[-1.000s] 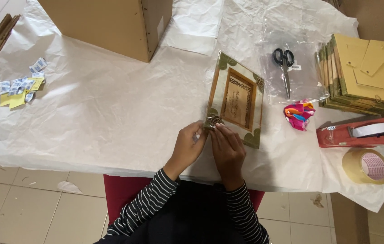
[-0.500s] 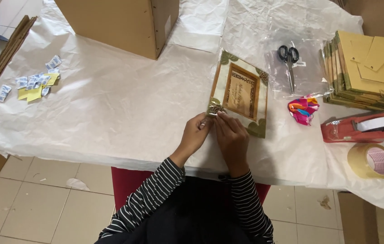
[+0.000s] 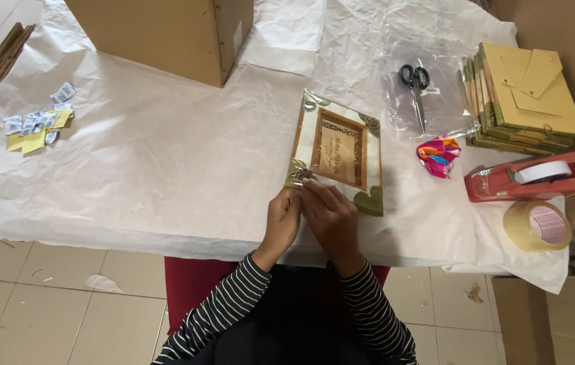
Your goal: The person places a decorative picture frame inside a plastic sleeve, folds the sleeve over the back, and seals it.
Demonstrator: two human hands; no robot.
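Note:
A picture frame (image 3: 339,150) with a wooden inner border and green-gold corner decorations lies flat on the white paper-covered table (image 3: 166,162). My left hand (image 3: 282,217) and my right hand (image 3: 327,211) meet at its near left corner. Fingers of both hands pinch a small metallic ornament (image 3: 300,175) at that corner. Striped sleeves cover both of my forearms.
Large cardboard box (image 3: 166,34) at the back. Scissors (image 3: 416,84) on clear plastic, a stack of yellow-brown frame backs (image 3: 524,98), a bright ribbon bundle (image 3: 438,154), a red tape dispenser (image 3: 531,177) and a tape roll (image 3: 538,225) on the right. Small sachets (image 3: 30,124) far left.
The view has shifted slightly; both hands stay together at the frame's near left corner, working the small ornament. The frame has not visibly moved.

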